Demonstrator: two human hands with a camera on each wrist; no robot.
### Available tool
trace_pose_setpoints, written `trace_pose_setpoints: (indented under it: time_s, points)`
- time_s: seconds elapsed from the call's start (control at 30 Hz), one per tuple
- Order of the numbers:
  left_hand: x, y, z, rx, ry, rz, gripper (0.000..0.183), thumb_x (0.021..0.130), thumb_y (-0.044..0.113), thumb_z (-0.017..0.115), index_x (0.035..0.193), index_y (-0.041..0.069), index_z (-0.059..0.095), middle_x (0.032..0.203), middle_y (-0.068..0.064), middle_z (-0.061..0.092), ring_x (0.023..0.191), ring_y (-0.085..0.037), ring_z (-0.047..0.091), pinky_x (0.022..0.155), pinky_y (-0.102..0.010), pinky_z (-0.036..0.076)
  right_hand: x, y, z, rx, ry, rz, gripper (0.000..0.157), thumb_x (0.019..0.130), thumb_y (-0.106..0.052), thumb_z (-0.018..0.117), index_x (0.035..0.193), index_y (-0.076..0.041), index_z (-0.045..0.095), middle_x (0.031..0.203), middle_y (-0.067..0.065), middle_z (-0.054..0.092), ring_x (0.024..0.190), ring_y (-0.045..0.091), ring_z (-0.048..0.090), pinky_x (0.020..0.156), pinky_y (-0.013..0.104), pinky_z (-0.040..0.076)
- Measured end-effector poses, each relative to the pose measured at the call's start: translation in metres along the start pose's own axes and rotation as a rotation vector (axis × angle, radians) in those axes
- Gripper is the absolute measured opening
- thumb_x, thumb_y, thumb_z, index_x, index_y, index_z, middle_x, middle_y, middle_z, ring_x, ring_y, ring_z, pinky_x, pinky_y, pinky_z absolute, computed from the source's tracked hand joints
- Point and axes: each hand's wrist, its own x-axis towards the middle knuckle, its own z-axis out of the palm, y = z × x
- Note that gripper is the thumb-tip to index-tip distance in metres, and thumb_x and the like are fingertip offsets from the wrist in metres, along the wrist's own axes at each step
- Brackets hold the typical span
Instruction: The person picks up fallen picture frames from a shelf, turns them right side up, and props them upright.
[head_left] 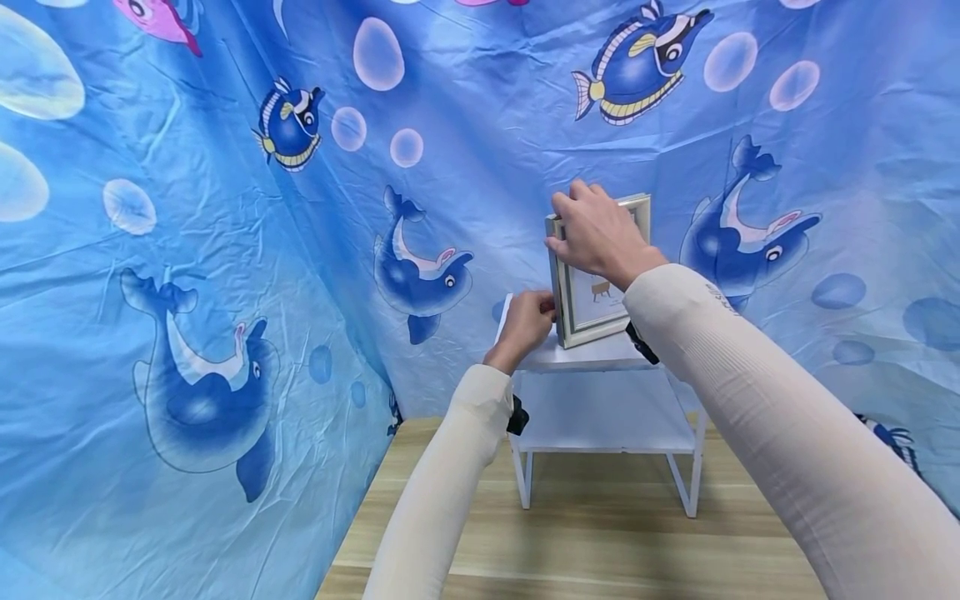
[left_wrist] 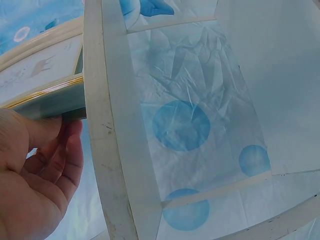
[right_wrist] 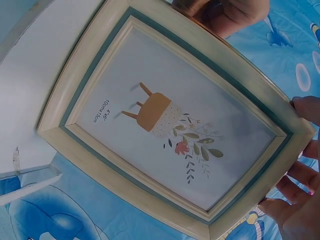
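The picture frame is up on the white side table, its lower edge seemingly resting on the top and its face turned toward the wearer. The right hand grips the upper corner, fingers hooked over the rim and thumb at the side; the left hand pinches low at the near side edge, fingers curled in.

To do this steadying well, I would let the right hand carry the balance from above with a light grip, so the left can work along the side without tipping the frame. Both bottom corners should bear evenly on the tabletop, and the fingertips are best left on the moulding, off the front pane. The side edge looks close to the table's end, so sideways pushing seems risky.

The left wrist view shows thumb and fingers meeting at a dark piece by the frame's edge, plus scuffs on the table rim, neither clear from the head; whether that piece is a stand or backing I cannot tell. The right wrist view alone makes the print legible: a legged tan pot with flowers, and size lettering beside it
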Motion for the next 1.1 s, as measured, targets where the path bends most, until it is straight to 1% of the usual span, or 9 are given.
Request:
trace_pose_setpoints:
  time_s: [0.23,0.33,0.5,0.77,0.93,1.1]
  points:
    - [0.0004,0.0013,0.0012,0.023,0.012,0.015,0.014,0.083,0.002,0.057,0.085,0.011,0.068,0.075,0.002,0.064,0.066,-0.007,0.056,0.058,-0.020,0.044,-0.0006,0.0011,0.0012,0.012,-0.001,0.012,0.025,0.085,-0.029,0.058,0.095,-0.007,0.050,0.091,0.009,0.043,0.080,0.027,0.041,0.068,0.040,0.040]
    - [0.0012,0.0007,0.0015,0.029,0.010,0.020,0.014,0.083,0.001,0.058,0.084,0.011,0.068,0.073,0.003,0.063,0.064,-0.008,0.054,0.057,-0.020,0.043,-0.0004,0.0005,0.0022,0.017,-0.008,0.020,0.028,0.086,-0.028,0.057,0.100,-0.005,0.051,0.095,0.011,0.045,0.083,0.027,0.042,0.071,0.041,0.041]
    - [0.0016,0.0004,0.0010,0.043,0.012,0.024,0.015,0.083,0.001,0.058,0.080,0.012,0.067,0.070,0.004,0.061,0.062,-0.008,0.053,0.055,-0.021,0.042,0.0000,-0.0009,0.0043,0.029,-0.018,0.023,0.036,0.087,-0.026,0.057,0.112,-0.001,0.051,0.103,0.015,0.048,0.087,0.028,0.044,0.076,0.043,0.044]
    - [0.0030,0.0016,-0.0002,0.062,0.029,0.055,0.014,0.082,0.002,0.059,0.075,0.012,0.066,0.065,0.003,0.060,0.058,-0.008,0.051,0.053,-0.020,0.039,0.0002,-0.0011,0.0035,0.027,-0.021,0.026,0.040,0.086,-0.026,0.057,0.116,0.001,0.050,0.108,0.018,0.049,0.087,0.029,0.047,0.078,0.044,0.045]
    - [0.0029,0.0022,-0.0004,0.065,0.031,0.046,0.014,0.081,0.001,0.059,0.077,0.011,0.067,0.068,0.003,0.062,0.060,-0.007,0.052,0.054,-0.019,0.041,0.0001,-0.0014,0.0033,0.039,-0.034,0.026,0.038,0.087,-0.025,0.056,0.115,0.000,0.050,0.107,0.018,0.048,0.086,0.029,0.046,0.076,0.043,0.045]
    - [0.0019,0.0027,-0.0002,0.038,0.021,0.020,0.013,0.082,0.002,0.059,0.083,0.011,0.069,0.072,0.003,0.064,0.063,-0.006,0.055,0.057,-0.019,0.044,0.0000,-0.0003,0.0033,0.055,-0.033,0.023,0.036,0.087,-0.025,0.056,0.113,-0.001,0.050,0.105,0.016,0.048,0.085,0.027,0.046,0.075,0.042,0.045]
